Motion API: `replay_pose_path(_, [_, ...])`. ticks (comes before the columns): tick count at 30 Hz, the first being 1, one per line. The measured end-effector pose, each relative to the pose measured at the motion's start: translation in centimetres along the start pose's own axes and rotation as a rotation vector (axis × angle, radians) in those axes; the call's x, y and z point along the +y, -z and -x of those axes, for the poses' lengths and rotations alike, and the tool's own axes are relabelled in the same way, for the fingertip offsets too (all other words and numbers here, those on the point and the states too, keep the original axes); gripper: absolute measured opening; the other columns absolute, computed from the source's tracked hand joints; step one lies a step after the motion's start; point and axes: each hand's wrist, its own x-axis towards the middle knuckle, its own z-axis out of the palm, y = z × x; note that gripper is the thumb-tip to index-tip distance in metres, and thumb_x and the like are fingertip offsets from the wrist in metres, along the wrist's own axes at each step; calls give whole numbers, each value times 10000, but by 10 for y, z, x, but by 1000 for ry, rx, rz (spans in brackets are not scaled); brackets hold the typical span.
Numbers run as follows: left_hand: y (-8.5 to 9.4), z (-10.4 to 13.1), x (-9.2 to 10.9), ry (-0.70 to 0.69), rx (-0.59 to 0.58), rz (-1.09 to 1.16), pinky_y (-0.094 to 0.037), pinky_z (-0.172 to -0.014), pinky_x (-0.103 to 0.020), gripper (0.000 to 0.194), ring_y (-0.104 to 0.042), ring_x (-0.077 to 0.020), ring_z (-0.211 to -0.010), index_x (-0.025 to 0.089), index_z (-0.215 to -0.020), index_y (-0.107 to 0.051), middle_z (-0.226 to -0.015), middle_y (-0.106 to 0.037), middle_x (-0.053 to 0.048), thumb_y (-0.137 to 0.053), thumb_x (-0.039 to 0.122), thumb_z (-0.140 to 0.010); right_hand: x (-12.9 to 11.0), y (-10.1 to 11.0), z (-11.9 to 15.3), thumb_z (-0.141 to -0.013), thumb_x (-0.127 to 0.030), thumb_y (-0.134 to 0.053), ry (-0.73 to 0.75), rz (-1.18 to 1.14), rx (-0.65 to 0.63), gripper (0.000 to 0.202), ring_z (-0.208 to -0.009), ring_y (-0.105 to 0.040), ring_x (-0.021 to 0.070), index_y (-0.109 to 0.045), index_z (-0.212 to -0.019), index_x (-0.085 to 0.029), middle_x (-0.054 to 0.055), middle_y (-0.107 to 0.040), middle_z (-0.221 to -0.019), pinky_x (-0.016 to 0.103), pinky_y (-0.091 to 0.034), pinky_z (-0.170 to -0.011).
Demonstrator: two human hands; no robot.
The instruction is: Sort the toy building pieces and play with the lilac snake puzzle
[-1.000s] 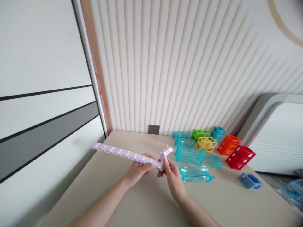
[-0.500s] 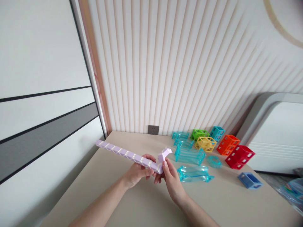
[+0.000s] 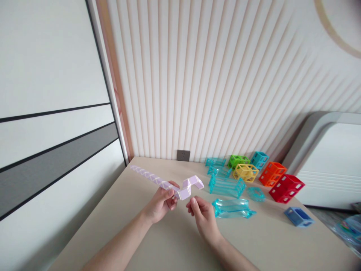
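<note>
A lilac snake puzzle (image 3: 185, 193) with pale joints is held above the table. Its long straight part runs to the far left, while its right end bends up and over in a hook. My left hand (image 3: 163, 201) is closed around the straight part near the bend, thumb on top. Just below and right of the hooked end is my right hand (image 3: 203, 215). Its thumb and fingers are curled together, apart from the puzzle, with nothing visible in them.
Clear teal plastic pieces (image 3: 234, 208) lie right of my hands on the beige table (image 3: 158, 241). Behind them stand green (image 3: 238, 161), yellow (image 3: 245, 172), teal (image 3: 259, 160), orange (image 3: 272, 174) and red (image 3: 287, 188) open blocks. A blue block (image 3: 299, 217) sits nearer the right edge.
My right hand has let go of the snake puzzle and moved slightly down. The puzzle has turned in my left hand, its hooked end now showing more bends and its long end tilting away.
</note>
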Motion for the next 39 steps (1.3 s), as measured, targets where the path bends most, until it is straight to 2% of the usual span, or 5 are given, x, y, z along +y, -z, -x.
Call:
replay_pose_path(5, [-2,-4,3,-17,156,-22,-368,-449,-149,366,-505,-61,-587,190,-939,-614,-738,-600,39,-883,319,-726,-2,11,-1,-968,-232,-582,489,397,132,123,-889,-668,222,-673,-1050,-232,82,-708,-963,341,-531,-784])
replay_pose_path(8, [1,-5,4,2,125,-64,-364,-437,-156,425,-493,-63,-543,205,-1023,-588,-690,-592,54,-877,329,-737,-1,15,-5,-953,-211,-599,538,584,134,404,-1207,-598,281,-546,-1351,-254,134,-638,-1311,445,-499,-984])
replay_pose_path(12, [5,-2,2,42,73,-85,-358,-410,-163,622,-506,-73,-528,228,-1237,-511,-754,-628,36,-865,376,-748,0,18,-7,-960,-254,-591,530,727,133,498,-1359,-483,320,-465,-1442,-248,156,-495,-1499,516,-451,-1055])
replay_pose_path(22, [-1,0,4,89,43,-81,-389,-396,-176,753,-534,-83,-518,229,-1418,-409,-787,-627,30,-810,411,-807,-3,24,-13,-1020,-396,-520,656,830,-72,269,-1260,-571,264,-612,-1222,-244,93,-689,-1278,485,-359,-1112])
replay_pose_path(39, [-9,-2,9,79,100,-110,-397,-509,-188,718,-537,-75,-557,186,-1104,-510,-667,-625,66,-977,308,-573,-12,23,-15,-1039,-306,-487,619,826,-97,186,-1072,-631,226,-614,-1166,-256,70,-709,-1113,448,-361,-1065])
